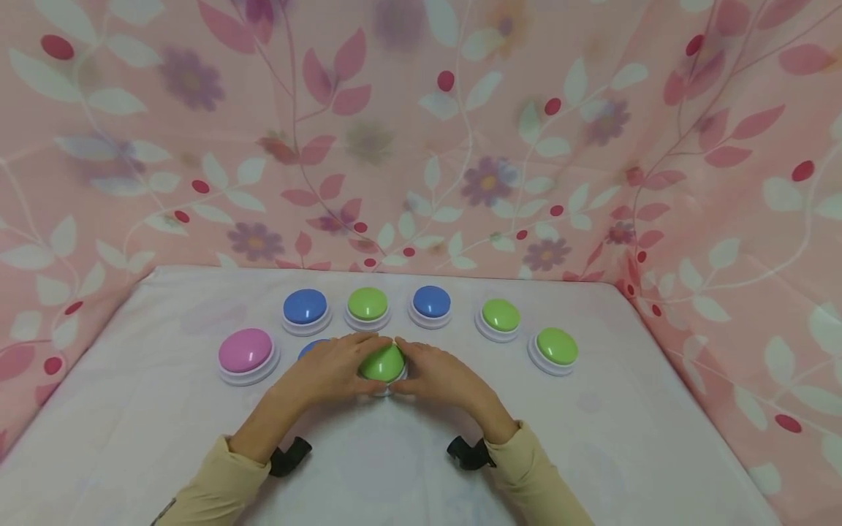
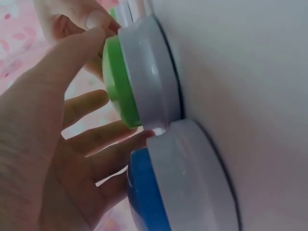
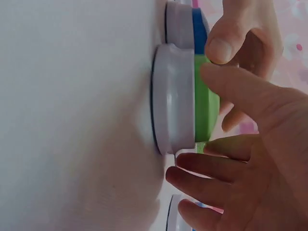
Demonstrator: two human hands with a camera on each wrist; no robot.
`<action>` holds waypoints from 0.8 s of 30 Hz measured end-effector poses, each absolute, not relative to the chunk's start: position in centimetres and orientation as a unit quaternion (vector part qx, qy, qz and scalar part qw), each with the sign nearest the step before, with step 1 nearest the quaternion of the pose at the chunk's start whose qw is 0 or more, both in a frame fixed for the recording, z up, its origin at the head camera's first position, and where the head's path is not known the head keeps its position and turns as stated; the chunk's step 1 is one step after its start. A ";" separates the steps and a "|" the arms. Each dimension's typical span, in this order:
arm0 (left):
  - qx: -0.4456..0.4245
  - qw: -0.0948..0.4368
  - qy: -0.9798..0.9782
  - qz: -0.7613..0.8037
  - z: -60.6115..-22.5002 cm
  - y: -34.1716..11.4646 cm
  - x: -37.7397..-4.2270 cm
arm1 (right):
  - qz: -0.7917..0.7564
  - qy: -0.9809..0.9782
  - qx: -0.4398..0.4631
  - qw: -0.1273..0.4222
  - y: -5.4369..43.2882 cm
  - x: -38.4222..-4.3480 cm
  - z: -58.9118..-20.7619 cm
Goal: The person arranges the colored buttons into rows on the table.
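Observation:
A green dome button (image 1: 384,363) on a white round base sits on the white cloth between the two hands. My left hand (image 1: 338,365) curves round its left side, thumb at the near edge and fingers toward the far side. From the right, my right hand (image 1: 442,374) cups it the same way. Both thumbs meet at the near rim of the green dome (image 3: 206,106) in the right wrist view. Beside it on the left stands a blue button (image 2: 147,190), mostly hidden under my left hand in the head view.
Behind the hands, an arc of buttons runs from a pink one (image 1: 245,351) through blue (image 1: 305,307), green (image 1: 368,304), blue (image 1: 431,302) and green (image 1: 501,315) to another green one (image 1: 557,346). Floral cloth walls (image 1: 408,146) border the table's back and sides.

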State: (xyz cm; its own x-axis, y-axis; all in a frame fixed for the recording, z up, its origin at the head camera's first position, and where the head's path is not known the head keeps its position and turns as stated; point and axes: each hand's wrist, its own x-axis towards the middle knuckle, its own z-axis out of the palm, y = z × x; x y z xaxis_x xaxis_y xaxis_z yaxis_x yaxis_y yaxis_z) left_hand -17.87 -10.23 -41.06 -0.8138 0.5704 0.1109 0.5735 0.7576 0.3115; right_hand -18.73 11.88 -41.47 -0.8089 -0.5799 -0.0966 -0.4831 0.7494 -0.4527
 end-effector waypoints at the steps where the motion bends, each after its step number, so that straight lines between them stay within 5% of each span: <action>1: -0.303 0.006 -0.938 -0.169 -40.9 -10.3 -18.0 | -0.213 0.927 -0.286 0.118 11.9 -18.9 -41.3; 11: -0.272 0.028 -0.947 -0.168 -39.6 -11.6 -20.2 | -0.285 0.914 -0.274 0.090 11.4 -21.2 -40.7; 24: -0.233 -0.005 -0.950 -0.211 -38.2 -13.1 -25.6 | -0.323 0.910 -0.255 0.062 9.4 -24.7 -42.0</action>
State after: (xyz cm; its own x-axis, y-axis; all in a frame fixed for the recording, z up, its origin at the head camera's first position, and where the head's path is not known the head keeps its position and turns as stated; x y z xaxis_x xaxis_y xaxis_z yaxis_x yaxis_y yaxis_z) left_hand -25.63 -13.13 -38.17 -0.8917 0.4439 0.0880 0.4395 0.8032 0.4022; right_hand -24.68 9.36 -41.97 -0.8628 -0.5028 0.0519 -0.4232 0.6624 -0.6181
